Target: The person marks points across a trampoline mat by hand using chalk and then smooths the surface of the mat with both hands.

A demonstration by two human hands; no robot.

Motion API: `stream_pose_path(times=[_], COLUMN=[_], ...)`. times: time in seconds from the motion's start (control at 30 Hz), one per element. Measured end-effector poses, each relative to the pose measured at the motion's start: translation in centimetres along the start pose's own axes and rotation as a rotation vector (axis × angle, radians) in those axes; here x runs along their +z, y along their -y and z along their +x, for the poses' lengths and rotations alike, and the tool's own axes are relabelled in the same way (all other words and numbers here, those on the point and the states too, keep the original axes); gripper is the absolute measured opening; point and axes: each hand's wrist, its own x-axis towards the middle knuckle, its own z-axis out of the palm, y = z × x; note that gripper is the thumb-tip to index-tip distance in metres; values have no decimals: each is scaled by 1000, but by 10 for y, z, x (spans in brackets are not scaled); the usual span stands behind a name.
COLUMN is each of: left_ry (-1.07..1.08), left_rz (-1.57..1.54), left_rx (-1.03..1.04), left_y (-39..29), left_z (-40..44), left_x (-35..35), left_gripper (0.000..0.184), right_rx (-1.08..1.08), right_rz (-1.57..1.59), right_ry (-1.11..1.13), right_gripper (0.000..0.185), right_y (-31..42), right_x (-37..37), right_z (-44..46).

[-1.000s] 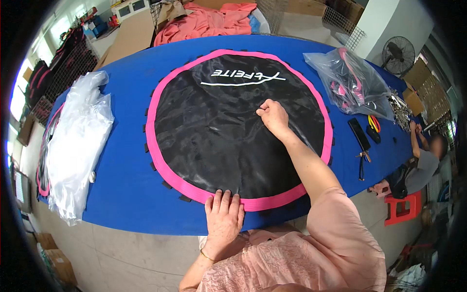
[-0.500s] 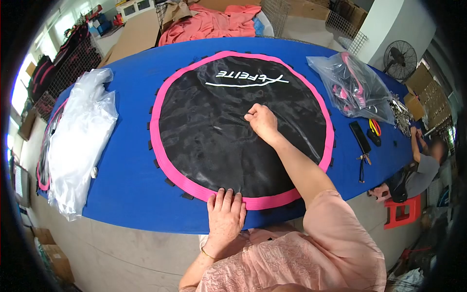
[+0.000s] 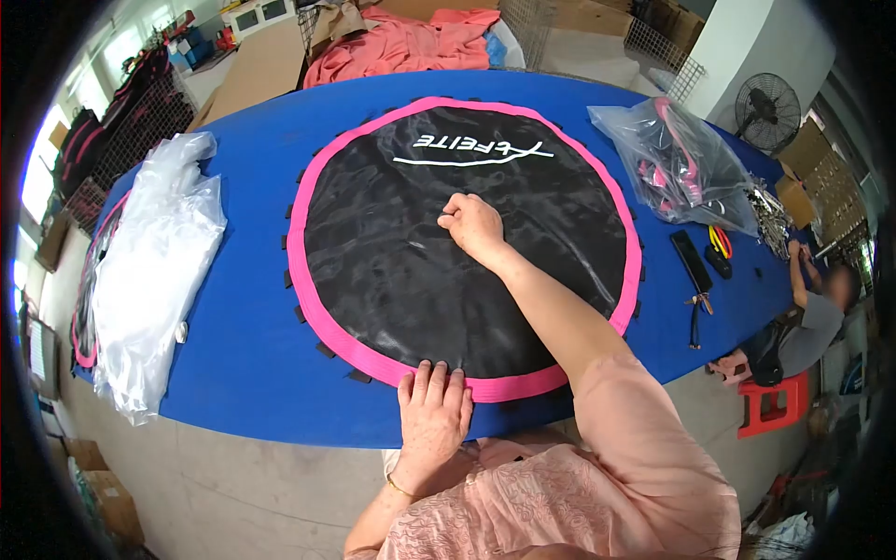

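A round black trampoline mat [image 3: 392, 280] with a pink border and white lettering lies flat on the blue table [image 3: 243, 327]. Dark tabs stick out around its rim. My left hand [image 3: 434, 406] rests flat on the pink border at the near edge, fingers stretched out. Over the middle of the mat, my right hand [image 3: 474, 227] has its fingers closed in a pinch. Whatever they may hold is too small or hidden to make out.
Clear plastic bags [image 3: 154, 271] cover another pink-edged mat at the left. A plastic bag with pink pieces [image 3: 677, 168], a phone [image 3: 691, 261], a small cutter-like tool [image 3: 696, 317] and metal parts [image 3: 770, 219] lie at the right. Another person [image 3: 812, 322] sits beyond, near a red stool [image 3: 773, 406].
My right hand has moved a short way to the left across the mat, still pinched. My left hand has stayed on the border.
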Motion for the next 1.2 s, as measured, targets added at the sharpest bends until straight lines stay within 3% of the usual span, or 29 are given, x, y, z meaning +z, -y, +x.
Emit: stream_pose_path(times=[0.47, 0.73, 1.0, 1.2], left_ry=[16, 12, 6, 16], left_rz=[-15, 2, -9, -1], left_rx=[-2, 6, -8, 10], left_y=[1, 1, -1, 0], left_z=[0, 0, 0, 0], left_x=[-3, 0, -3, -2], left_gripper=[37, 35, 35, 35], right_rx=[-154, -332, -479, -455], right_rz=[51, 46, 84, 126], right_ry=[219, 135, 274, 296], right_gripper=[19, 18, 18, 18], right_y=[-37, -22, -39, -47], right_x=[-46, -19, -38, -49], right_z=[-5, 12, 21, 16])
